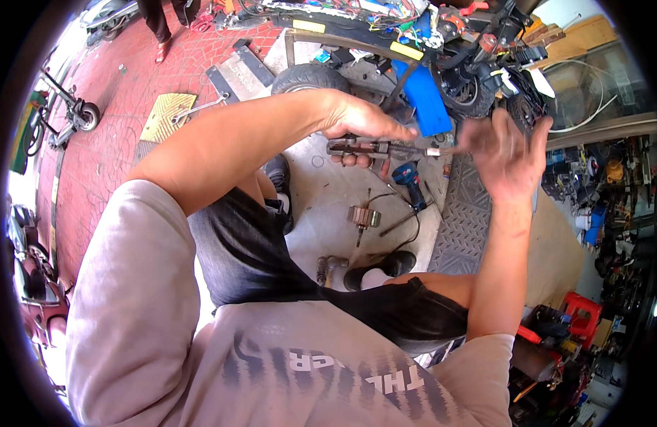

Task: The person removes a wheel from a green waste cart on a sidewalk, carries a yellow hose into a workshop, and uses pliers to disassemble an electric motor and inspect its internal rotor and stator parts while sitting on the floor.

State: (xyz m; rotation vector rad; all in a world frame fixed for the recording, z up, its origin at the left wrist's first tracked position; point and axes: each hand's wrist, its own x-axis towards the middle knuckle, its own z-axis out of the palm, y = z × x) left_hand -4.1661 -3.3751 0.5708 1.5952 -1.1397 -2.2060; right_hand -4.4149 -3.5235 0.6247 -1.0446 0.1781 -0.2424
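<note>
My left hand point(357, 124) grips a dark metal tool point(360, 148) held horizontally, fingers curled beneath it. A slim shaft with a pale section point(432, 151) extends from it toward my right hand point(503, 153), which is motion-blurred with its fingers apart; whether a fingertip touches the shaft is unclear. Below lie a blue-and-black cordless drill point(414, 185), a cylindrical metal part with a shaft point(364, 217), dark rods point(396, 222) and a curved metal piece point(332, 265) on the pale floor point(314, 192).
A tyre point(311, 78), blue panel point(421, 96), scooter parts point(478, 71) and cluttered shelving point(613, 206) surround the work spot. At left are red paving point(86, 185), a yellow ramp point(168, 114) and a kick scooter point(76, 114). Another person's legs point(158, 25) show at upper left.
</note>
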